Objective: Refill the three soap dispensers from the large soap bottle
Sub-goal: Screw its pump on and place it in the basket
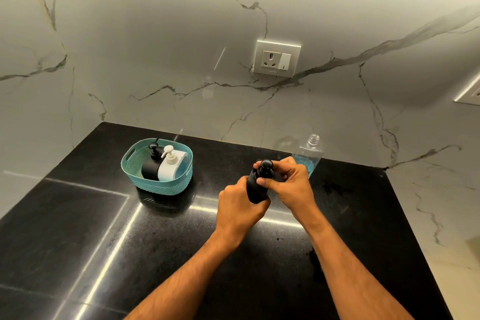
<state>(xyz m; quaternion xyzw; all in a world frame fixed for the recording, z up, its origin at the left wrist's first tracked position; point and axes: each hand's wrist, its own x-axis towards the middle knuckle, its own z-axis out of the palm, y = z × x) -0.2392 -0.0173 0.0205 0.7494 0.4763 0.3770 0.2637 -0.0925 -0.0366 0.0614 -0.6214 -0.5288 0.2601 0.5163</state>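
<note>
A black soap dispenser (pixel 255 187) stands on the black counter at the centre. My left hand (pixel 240 206) grips its body from the left. My right hand (pixel 292 184) pinches its black pump head (pixel 266 167) with thumb and fingers curled round the collar. Behind my right hand stands the large clear soap bottle (pixel 310 152), uncapped, with blue liquid low in it. In a teal basket (pixel 155 179) to the left stand a second black dispenser (pixel 151 165) and a white dispenser (pixel 169 166), both with pumps on.
The black stone counter (pixel 181 254) ends at a marble backsplash close behind the bottle and at a right edge near the bottle. A wall socket (pixel 277 59) sits above the counter. Wet specks lie on the counter right of my hands.
</note>
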